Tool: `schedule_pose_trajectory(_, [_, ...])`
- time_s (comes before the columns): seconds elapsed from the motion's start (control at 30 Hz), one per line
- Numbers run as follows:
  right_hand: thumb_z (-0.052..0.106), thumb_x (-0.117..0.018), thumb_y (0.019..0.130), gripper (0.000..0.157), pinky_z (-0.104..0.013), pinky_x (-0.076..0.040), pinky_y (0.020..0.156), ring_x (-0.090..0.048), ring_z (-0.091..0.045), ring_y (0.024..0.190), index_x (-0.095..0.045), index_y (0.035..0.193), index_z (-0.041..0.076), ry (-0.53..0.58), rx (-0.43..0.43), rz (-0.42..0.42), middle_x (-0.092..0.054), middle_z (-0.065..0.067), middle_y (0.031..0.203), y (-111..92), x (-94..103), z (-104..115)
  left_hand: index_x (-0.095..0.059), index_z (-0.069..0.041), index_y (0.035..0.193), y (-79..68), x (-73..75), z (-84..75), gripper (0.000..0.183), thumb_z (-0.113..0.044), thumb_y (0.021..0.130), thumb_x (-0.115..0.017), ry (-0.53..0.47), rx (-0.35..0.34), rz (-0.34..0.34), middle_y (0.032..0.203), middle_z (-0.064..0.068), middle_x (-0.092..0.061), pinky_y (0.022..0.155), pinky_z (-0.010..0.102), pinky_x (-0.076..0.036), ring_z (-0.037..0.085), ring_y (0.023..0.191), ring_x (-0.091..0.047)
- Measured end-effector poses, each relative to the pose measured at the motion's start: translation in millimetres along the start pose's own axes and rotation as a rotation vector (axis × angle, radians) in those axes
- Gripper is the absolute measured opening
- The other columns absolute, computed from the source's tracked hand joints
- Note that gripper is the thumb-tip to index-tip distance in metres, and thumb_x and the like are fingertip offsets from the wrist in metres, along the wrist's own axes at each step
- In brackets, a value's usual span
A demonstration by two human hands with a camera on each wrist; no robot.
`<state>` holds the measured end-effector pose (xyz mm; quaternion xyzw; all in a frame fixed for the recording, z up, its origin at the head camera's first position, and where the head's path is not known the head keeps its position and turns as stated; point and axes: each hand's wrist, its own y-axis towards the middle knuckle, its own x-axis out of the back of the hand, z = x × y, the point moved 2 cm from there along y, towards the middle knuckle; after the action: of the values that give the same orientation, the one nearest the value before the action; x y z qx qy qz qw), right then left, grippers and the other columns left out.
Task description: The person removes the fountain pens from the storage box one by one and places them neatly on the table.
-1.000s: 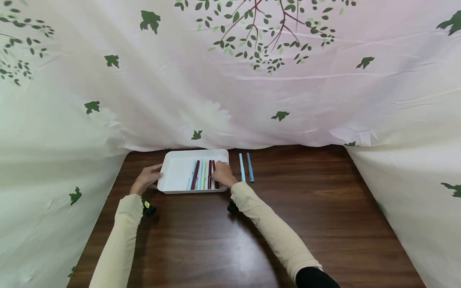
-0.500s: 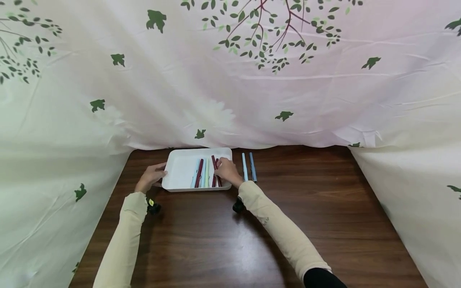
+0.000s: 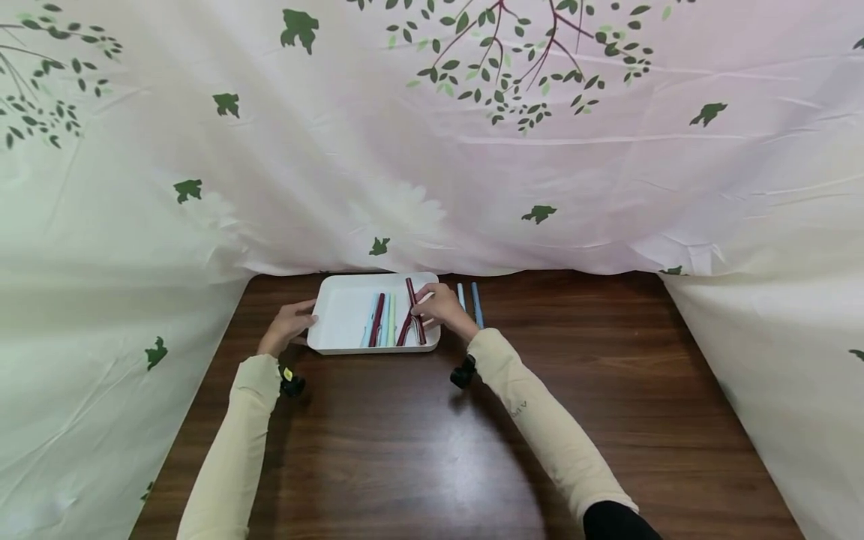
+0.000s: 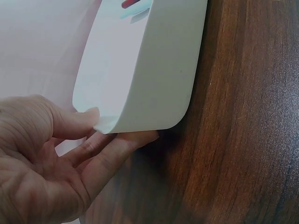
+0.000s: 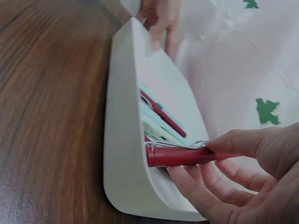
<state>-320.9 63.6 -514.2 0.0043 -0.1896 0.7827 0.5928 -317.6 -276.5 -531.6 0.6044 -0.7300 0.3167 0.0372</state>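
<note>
My right hand (image 3: 447, 307) pinches a dark red pen (image 5: 173, 156) with a silver wire clip between thumb and fingers. The pen is tilted over the right end of the white tray (image 3: 335, 319). Its clip end is down by the tray's near wall in the head view. Another dark red pen (image 3: 405, 331) leans in the tray beside it. Further left in the tray lie a light green pen (image 3: 392, 319), a second dark red pen (image 3: 376, 320) and light blue pens (image 3: 368, 330). My left hand (image 4: 60, 154) holds the tray's left end, thumb at the rim and fingers beneath.
Right of the tray, a light blue pen (image 3: 461, 294) and a darker blue pen (image 3: 477, 304) lie on the brown wooden table (image 3: 378, 442), partly behind my right hand. A patterned cloth (image 3: 324, 187) hangs along the table's back and sides.
My right hand has lifted the dark red pen's far end and drawn it up and rightward from the row. The two right-hand red pens have spread apart. My left hand stays on the tray.
</note>
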Motion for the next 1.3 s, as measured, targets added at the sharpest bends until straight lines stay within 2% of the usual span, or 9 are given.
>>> schedule_pose_trajectory(0.17, [-0.001,-0.072,0.096,0.031,-0.045,-0.065,0.075,-0.075,-0.038,0.092,-0.061,0.124,-0.007,0.054,-0.016,-0.002,-0.073,-0.023,0.104,0,14.2,-3,-0.028,0.001,0.164,-0.1,-0.6,0.6,0.058,-0.011,0.109,-0.046,0.014,0.009,-0.011,0.156,0.036,-0.040,0.085,0.045,-0.062,0.044,0.123,-0.060])
schedule_pose_trajectory(0.43, [0.003,-0.073,0.096,0.027,-0.041,-0.065,0.072,-0.072,-0.024,0.079,-0.064,0.121,-0.005,0.068,-0.040,-0.023,-0.069,-0.015,0.099,-1,33.5,-11,-0.028,-0.002,0.165,0.3,-5.9,-2.5,0.058,-0.012,0.111,-0.046,0.008,0.054,-0.015,0.161,0.033,-0.036,0.095,0.052,-0.059,0.043,0.127,-0.057])
schedule_pose_trajectory(0.6, [0.003,-0.071,0.098,0.028,-0.046,-0.064,0.078,-0.072,-0.026,0.080,-0.063,0.123,-0.006,0.062,-0.032,-0.076,-0.069,-0.017,0.101,-5,46.3,-18,-0.028,-0.004,0.165,1.4,-5.9,-3.7,0.058,-0.012,0.111,-0.047,0.014,0.052,-0.018,0.162,0.032,-0.036,0.095,0.052,-0.059,0.043,0.128,-0.057])
schedule_pose_trajectory(0.77, [0.002,-0.072,0.096,0.030,-0.053,-0.063,0.083,-0.071,-0.028,0.080,-0.063,0.123,-0.007,-0.002,-0.034,-0.158,-0.069,-0.019,0.101,-7,59.5,-25,-0.027,-0.004,0.165,0.9,-5.5,-2.3,0.058,-0.012,0.111,-0.047,0.018,0.040,-0.007,0.161,0.033,-0.036,0.093,0.051,-0.059,0.045,0.129,-0.057])
schedule_pose_trajectory(0.97, [0.004,-0.071,0.097,0.028,-0.051,-0.063,0.082,-0.073,-0.028,0.083,-0.063,0.121,-0.007,-0.078,-0.047,-0.226,-0.070,-0.026,0.110,-12,78.9,-29,-0.027,-0.002,0.165,0.2,-7.5,-4.2,0.058,-0.012,0.111,-0.046,0.028,0.019,-0.001,0.161,0.034,-0.036,0.093,0.050,-0.060,0.045,0.128,-0.057])
schedule_pose_trajectory(1.17, [0.006,-0.070,0.098,0.029,-0.048,-0.064,0.080,-0.074,-0.037,0.094,-0.062,0.122,-0.007,-0.128,-0.074,-0.263,-0.069,-0.028,0.117,-19,96.9,-36,-0.029,-0.002,0.164,5.2,-11.5,-5.7,0.057,-0.012,0.111,-0.047,0.020,-0.025,0.014,0.157,0.034,-0.041,0.085,0.044,-0.062,0.043,0.124,-0.061])
schedule_pose_trajectory(1.3, [0.008,-0.069,0.099,0.025,-0.044,-0.065,0.077,-0.074,-0.038,0.097,-0.061,0.118,-0.005,-0.165,-0.106,-0.262,-0.069,-0.029,0.117,-20,105.2,-42,-0.029,-0.002,0.164,5.4,-11.2,-5.5,0.057,-0.012,0.111,-0.048,0.009,-0.028,0.025,0.157,0.034,-0.041,0.085,0.045,-0.062,0.044,0.125,-0.060])
